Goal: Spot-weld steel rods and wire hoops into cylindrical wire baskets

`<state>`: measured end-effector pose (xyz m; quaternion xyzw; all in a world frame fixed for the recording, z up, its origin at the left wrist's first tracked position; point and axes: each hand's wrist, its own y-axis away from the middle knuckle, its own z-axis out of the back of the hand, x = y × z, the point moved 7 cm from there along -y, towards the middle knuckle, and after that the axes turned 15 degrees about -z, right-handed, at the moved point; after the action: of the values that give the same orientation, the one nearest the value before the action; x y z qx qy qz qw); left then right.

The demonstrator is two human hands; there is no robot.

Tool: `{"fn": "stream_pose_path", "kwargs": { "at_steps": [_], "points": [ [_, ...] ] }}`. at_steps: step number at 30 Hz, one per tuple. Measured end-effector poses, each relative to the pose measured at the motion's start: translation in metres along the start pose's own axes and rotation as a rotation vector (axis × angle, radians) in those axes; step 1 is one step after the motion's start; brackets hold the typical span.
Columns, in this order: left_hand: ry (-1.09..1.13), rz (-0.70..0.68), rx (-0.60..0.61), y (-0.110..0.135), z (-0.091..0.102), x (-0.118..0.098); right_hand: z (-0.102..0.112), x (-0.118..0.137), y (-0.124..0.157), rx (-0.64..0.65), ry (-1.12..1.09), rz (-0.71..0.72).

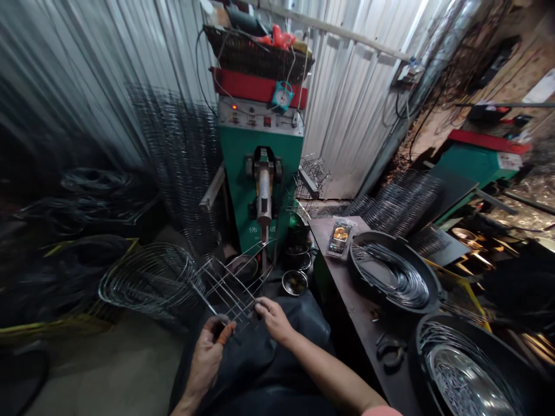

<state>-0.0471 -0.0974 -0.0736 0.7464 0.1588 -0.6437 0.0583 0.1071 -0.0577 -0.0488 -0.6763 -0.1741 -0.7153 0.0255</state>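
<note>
A half-made metal wire rack [228, 290], with crossed rods and a curved outer wire, is held out over my lap. My left hand [207, 353] is closed on its near left edge, an orange cover on the thumb. A thicker metal rod [207, 303] also runs into this hand; whether it is loose or joined to the rack I cannot tell. My right hand [273, 319] pinches the rack's near right corner. The far curved side of the rack is at the electrode tip of a green spot welder [263, 199], though contact is unclear.
To the left are coiled wire rings [150, 277] and a tall stack of wire racks [177, 156]. On the right, a bench [347, 300] carries a black tray of wire hoops [392, 271] and another with a steel bowl [466, 381] of short rods. Small bowls [295, 282] sit below the welder.
</note>
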Motion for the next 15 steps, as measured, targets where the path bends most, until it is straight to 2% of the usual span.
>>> {"fn": "stream_pose_path", "kwargs": {
  "at_steps": [3, 5, 8, 9, 10, 12, 15],
  "points": [
    [0.097, 0.081, -0.101, 0.017, 0.024, -0.012, -0.009, 0.012, 0.020, 0.048, 0.164, 0.057],
    [0.164, 0.117, -0.182, 0.026, 0.041, -0.027, -0.003, 0.018, 0.033, 0.013, 0.254, 0.089],
    [0.313, 0.110, -0.312, 0.034, 0.066, -0.054, 0.027, 0.020, 0.041, -0.133, 0.309, 0.059],
    [0.362, 0.079, -0.407, 0.034, 0.080, -0.061, 0.039, 0.019, 0.038, -0.187, 0.340, 0.042],
    [0.374, 0.056, -0.516, 0.035, 0.098, -0.066, 0.049, 0.018, 0.031, -0.238, 0.381, 0.025],
    [0.310, 0.037, -0.775, 0.040, 0.148, -0.066, 0.056, 0.013, 0.007, -0.255, 0.472, 0.020],
    [0.205, 0.024, -1.181, 0.072, 0.239, -0.051, 0.034, -0.005, -0.026, -0.077, 0.531, 0.042]
  ]
}}
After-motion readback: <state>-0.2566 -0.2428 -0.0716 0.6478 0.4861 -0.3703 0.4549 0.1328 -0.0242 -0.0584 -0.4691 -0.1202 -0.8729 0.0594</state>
